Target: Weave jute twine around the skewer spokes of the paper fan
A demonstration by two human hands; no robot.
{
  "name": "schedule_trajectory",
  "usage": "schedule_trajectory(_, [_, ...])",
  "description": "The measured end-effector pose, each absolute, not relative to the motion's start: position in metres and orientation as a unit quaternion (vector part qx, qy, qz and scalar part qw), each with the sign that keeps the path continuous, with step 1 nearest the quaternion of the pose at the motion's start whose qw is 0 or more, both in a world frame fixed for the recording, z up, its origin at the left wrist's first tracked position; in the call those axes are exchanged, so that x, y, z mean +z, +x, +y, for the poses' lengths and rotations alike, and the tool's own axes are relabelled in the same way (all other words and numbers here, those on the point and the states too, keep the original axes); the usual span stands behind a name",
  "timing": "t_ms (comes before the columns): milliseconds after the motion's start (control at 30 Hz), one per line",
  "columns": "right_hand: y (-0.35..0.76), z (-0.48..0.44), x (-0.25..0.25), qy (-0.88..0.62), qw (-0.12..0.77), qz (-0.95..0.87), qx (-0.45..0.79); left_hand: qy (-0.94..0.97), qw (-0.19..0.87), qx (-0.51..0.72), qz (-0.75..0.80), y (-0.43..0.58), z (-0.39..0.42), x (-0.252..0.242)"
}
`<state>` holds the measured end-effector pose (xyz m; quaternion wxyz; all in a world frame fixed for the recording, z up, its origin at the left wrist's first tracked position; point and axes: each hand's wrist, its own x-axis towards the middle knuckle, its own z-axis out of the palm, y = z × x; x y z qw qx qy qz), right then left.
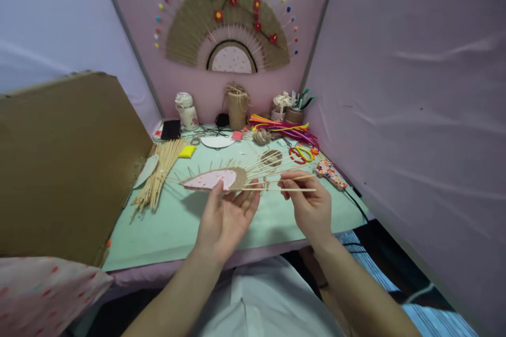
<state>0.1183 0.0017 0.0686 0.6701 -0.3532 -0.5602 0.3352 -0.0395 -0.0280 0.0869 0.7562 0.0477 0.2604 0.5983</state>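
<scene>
Holding the half-made fan [215, 179] above the mint-green worktop [177, 226], we are cradling it on our left hand [225, 221], whose fingers are spread wide beneath it with the thumb pressing up on the pink paper half-disc. Our right hand [310, 205] is pinching a thin wooden stick [276, 189] between thumb and fingertips, narrow and closed on it, its far end lying among the spokes by the burlap wrap. We are judging the risks: with only an open palm supporting it, the fan could tilt and slide off; pushing the stick too hard could snap it or knock neighbouring spokes out of line. The loose stick bundle [160, 174] is lying well apart at left.
</scene>
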Motion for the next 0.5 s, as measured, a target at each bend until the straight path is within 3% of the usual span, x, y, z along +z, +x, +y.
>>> schedule_trajectory(267, [0.147,-0.03,0.005,-0.424,0.606,-0.564,0.367,0.054,0.796,0.508,0.323,-0.024,-0.035,0.062])
schedule_trajectory(500, [0.157,-0.019,-0.023,-0.493,0.574,-0.506,0.414,0.115,0.791,0.502,0.33,-0.029,-0.046,0.044])
